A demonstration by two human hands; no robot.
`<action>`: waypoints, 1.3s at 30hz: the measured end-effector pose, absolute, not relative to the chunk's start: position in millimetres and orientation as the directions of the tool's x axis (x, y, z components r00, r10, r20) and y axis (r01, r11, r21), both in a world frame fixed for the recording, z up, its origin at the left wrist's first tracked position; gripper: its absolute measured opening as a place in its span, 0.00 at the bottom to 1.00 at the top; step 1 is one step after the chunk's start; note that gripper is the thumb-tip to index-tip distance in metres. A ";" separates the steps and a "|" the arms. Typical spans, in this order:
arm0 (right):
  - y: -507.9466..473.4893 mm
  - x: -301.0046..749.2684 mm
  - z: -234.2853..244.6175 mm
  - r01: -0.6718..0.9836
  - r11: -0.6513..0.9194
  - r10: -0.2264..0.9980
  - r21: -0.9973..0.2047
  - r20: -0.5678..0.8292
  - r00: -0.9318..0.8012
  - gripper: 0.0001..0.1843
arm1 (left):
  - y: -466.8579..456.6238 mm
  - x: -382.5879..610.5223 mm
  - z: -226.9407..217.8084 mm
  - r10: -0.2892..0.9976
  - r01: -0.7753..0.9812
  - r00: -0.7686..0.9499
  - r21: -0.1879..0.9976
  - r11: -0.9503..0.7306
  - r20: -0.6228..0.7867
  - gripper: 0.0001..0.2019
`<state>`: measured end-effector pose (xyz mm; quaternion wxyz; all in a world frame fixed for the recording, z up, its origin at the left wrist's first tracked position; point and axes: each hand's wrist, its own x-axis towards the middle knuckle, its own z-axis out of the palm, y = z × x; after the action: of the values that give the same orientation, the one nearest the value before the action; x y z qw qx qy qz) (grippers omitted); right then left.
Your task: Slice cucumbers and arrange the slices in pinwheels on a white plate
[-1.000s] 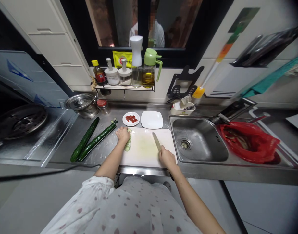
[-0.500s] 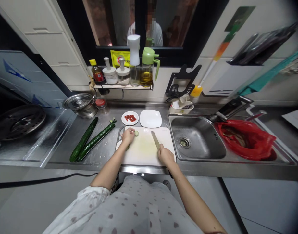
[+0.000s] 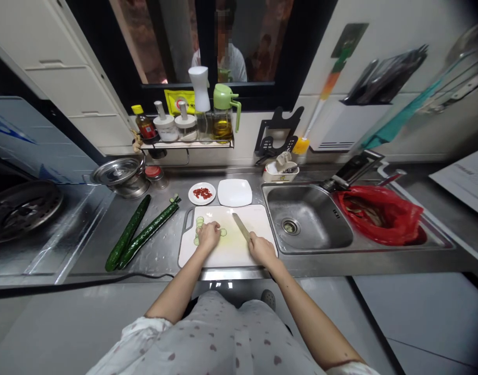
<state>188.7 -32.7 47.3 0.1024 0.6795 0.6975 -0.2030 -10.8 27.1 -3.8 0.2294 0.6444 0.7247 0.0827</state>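
One right hand (image 3: 262, 251) is holding a knife (image 3: 240, 225) over the cutting board (image 3: 261, 224); one left hand (image 3: 210, 235), curled, hold unclear, is lying among cucumber slices (image 3: 200, 220) left of centre, apparently an arranging step, next calling for light handling; one white plate (image 3: 235, 192) is sitting beyond.

- Board (image 3: 258, 219): on counter (image 3: 161, 239), L of sink (image 3: 313, 229)
- Slices (image 3: 200, 221): board's L half, by L hand (image 3: 209, 236)
- Knife (image 3: 241, 226): over R half, in R hand (image 3: 262, 249)
- 2 cucumbers (image 3: 130, 229): counter, L of board
- Dish (image 3: 191, 195) w/ bits (image 3: 202, 193), plate (image 3: 235, 192) to its R: bhd board
- Pot (image 3: 131, 183), jar (image 3: 156, 179) to its R: bhd cucumbers
- Bag (image 3: 375, 230): R of sink
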 end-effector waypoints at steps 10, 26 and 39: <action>-63.9 180.0 52.8 0.978 0.148 0.879 -0.146 -0.435 -0.197 0.13 | 38.1 -12.0 -5.0 0.963 0.893 -0.081 0.410 0.186 -0.258 0.05; -62.0 176.2 53.0 0.974 0.200 0.857 -0.107 -0.463 -0.227 0.14 | 44.4 -12.5 -10.8 0.952 0.878 -0.100 0.425 0.222 -0.290 0.04; -56.0 177.3 59.2 0.964 0.245 0.825 -0.100 -0.500 -0.262 0.14 | 46.9 -13.4 -8.5 0.944 0.883 -0.094 0.412 0.226 -0.316 0.04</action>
<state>177.3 -56.0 59.2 0.1755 0.5815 0.7693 -0.1980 -13.4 46.9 -8.5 0.2635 0.6194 0.7373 0.0582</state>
